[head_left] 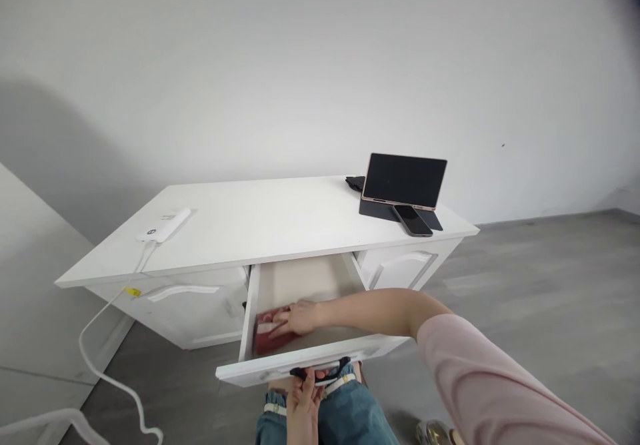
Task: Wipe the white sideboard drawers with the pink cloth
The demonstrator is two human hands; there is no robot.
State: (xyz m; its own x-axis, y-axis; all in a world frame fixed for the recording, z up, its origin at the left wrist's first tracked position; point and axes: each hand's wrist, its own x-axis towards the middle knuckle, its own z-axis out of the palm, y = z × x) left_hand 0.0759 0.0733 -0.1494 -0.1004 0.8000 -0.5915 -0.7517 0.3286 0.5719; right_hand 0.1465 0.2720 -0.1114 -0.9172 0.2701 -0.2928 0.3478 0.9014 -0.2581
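Note:
A white drawer (244, 330) stands pulled out from the middle of a white cabinet. My left hand (305, 398) has its fingers wrapped round the black drawer handle (343, 363) on the drawer's front. Reaching in from the right, my right hand (299, 317) is at the drawer's left front corner, with its fingers closed over a flat red packet (269, 343). This packet has a paler patch, and part of it is hidden by the fingers. Its exact kind cannot be made out.
On the cabinet top (260, 215), a tablet (404, 179) stands propped with a phone (412, 220) before it. A folded black item (355, 183) lies behind. A white power bank (165, 225) at left trails a white cable (85, 345) toward the floor. My knees are below the drawer.

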